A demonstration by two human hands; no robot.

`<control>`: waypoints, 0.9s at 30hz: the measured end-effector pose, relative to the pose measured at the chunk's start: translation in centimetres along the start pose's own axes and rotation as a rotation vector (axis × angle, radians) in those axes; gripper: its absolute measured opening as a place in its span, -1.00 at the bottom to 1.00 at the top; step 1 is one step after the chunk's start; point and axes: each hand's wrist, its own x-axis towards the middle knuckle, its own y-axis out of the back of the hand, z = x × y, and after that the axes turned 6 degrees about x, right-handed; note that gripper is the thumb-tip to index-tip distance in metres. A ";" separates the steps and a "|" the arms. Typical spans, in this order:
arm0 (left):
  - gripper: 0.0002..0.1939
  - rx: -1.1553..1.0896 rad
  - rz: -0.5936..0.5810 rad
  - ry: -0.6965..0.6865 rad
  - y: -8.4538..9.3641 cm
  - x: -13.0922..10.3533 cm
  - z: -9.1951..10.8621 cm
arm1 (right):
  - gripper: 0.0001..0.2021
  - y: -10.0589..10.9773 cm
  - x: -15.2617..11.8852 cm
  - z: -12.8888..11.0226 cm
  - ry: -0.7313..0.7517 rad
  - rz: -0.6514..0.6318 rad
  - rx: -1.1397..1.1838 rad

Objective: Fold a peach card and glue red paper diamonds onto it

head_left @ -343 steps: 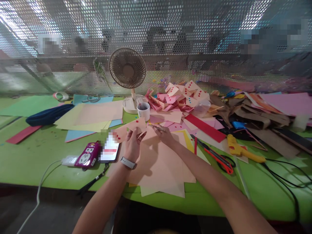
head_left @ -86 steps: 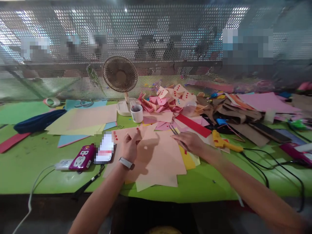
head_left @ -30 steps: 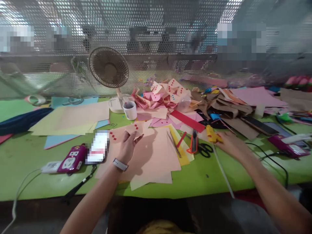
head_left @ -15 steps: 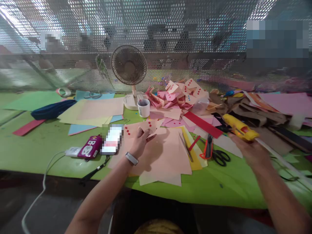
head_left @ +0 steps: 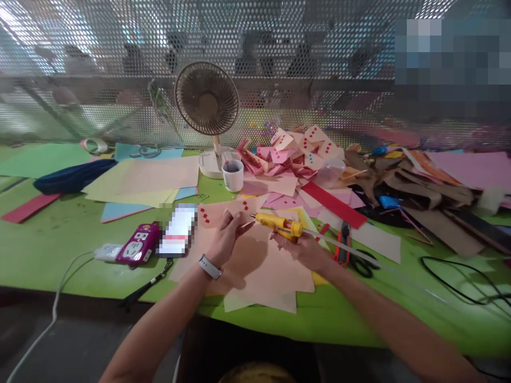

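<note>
My left hand [head_left: 224,239], with a pale band on its wrist, pinches a small piece of peach paper [head_left: 244,225] over a stack of peach sheets [head_left: 275,268]. Red diamond marks show on the paper beside its fingers. In my right hand [head_left: 307,251] is a yellow hot glue gun [head_left: 277,223], its metal tip pointing left, close to the held paper. Whether the tip touches the paper I cannot tell. A long clear glue stick [head_left: 339,243] trails from the gun's back. Black-handled scissors [head_left: 364,264] and an orange cutter [head_left: 342,243] lie behind my right forearm.
A fan [head_left: 207,101] and a white cup [head_left: 232,175] stand at the back. Folded papers [head_left: 295,151] pile up right of them. A phone [head_left: 178,230] and a purple device [head_left: 139,243] lie left. A black cord [head_left: 451,287] curls at right.
My right hand has brought the glue gun from the right side leftward to the paper in my left hand. The left hand still pinches the paper. The view has shifted slightly.
</note>
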 end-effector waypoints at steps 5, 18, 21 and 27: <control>-0.76 0.026 -0.026 -0.008 -0.2 -0.2 -0.1 | -0.71 0.0 0.0 0.7 0.058 -0.004 -0.057; -0.76 -0.015 -0.027 -0.009 -0.4 -0.3 0.0 | -0.69 -0.2 -0.3 0.6 0.122 0.026 -0.174; -0.76 -0.011 -0.022 -0.004 -0.4 -0.3 0.0 | -0.72 -0.2 -0.3 0.6 0.121 0.019 -0.174; -0.76 -0.009 -0.028 0.005 -0.3 -0.2 0.0 | -0.73 -0.3 -0.1 0.8 0.166 0.040 -0.168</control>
